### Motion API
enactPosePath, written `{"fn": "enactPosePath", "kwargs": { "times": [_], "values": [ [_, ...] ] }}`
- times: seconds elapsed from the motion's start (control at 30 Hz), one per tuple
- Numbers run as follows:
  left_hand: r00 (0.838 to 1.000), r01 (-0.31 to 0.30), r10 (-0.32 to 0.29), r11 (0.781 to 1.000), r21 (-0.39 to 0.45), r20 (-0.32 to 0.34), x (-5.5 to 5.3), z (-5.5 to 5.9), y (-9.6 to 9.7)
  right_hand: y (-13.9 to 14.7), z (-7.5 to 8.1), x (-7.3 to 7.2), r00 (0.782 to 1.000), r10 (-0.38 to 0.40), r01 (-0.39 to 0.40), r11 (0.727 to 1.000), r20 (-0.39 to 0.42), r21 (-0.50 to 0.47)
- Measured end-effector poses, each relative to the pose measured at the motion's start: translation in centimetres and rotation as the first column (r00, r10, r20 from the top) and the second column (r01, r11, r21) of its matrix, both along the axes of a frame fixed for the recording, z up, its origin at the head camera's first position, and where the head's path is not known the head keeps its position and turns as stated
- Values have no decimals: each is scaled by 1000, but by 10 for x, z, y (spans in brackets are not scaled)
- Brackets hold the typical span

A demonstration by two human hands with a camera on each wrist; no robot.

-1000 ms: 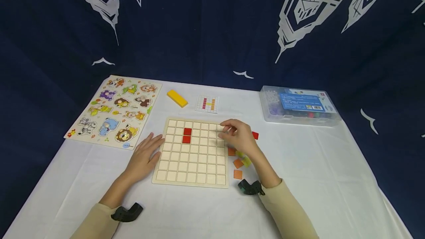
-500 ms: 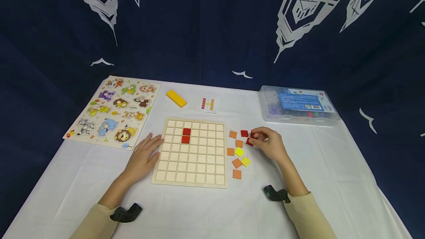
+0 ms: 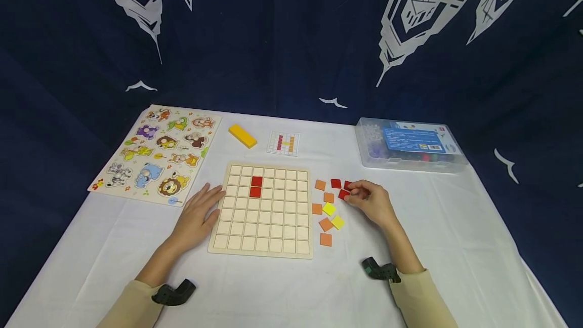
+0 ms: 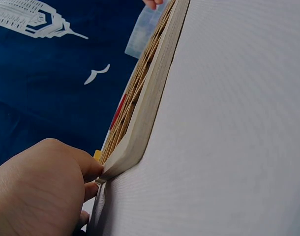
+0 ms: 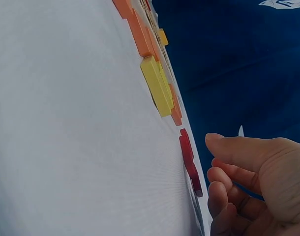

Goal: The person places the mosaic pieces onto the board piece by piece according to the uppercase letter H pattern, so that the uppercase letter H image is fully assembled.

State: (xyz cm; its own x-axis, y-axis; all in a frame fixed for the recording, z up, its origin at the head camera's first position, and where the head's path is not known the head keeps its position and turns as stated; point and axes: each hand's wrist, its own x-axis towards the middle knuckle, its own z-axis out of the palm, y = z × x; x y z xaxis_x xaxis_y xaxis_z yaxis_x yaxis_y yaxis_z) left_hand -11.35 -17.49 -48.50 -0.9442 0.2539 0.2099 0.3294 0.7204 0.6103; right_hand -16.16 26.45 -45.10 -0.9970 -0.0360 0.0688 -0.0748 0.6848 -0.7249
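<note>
My left hand [image 3: 198, 216] lies at the left edge of a pale wooden grid board [image 3: 261, 245], its thumb and fingertips touching the rim, as the left wrist view also shows. Two red square tiles [image 3: 256, 187] sit one below the other in the board's upper left part. To the right of the board my right hand [image 3: 373, 204] is over loose red tiles [image 3: 335, 183], with its fingertips right at two of them. The right wrist view shows a gap between the thumb and the bent fingers, beside the red tiles [image 5: 189, 162].
Several orange tiles [image 3: 325, 239] and two yellow tiles [image 3: 329, 209] lie beside the board's right edge. A pattern card [image 3: 283, 144] and a yellow block [image 3: 243, 136] are behind it. An animal puzzle board [image 3: 155, 153] lies left; a clear plastic box [image 3: 410, 146] stands back right.
My right hand has gone from over the board's right edge, right to the loose red tiles, then shifted slightly nearer. My left hand has stayed at the board.
</note>
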Motion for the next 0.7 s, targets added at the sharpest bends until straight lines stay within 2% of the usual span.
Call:
{"fn": "enactPosePath", "kwargs": {
  "times": [0.33,0.7],
  "values": [
    [1000,2,-2,1000,1,0,0,0,0,-1,-2,0,1000,2,-2,1000,7,-6],
    [1000,0,0,1000,-2,-3,0,0,0,-1,-7,0,1000,7,-6,999,-13,34]
  ]
}}
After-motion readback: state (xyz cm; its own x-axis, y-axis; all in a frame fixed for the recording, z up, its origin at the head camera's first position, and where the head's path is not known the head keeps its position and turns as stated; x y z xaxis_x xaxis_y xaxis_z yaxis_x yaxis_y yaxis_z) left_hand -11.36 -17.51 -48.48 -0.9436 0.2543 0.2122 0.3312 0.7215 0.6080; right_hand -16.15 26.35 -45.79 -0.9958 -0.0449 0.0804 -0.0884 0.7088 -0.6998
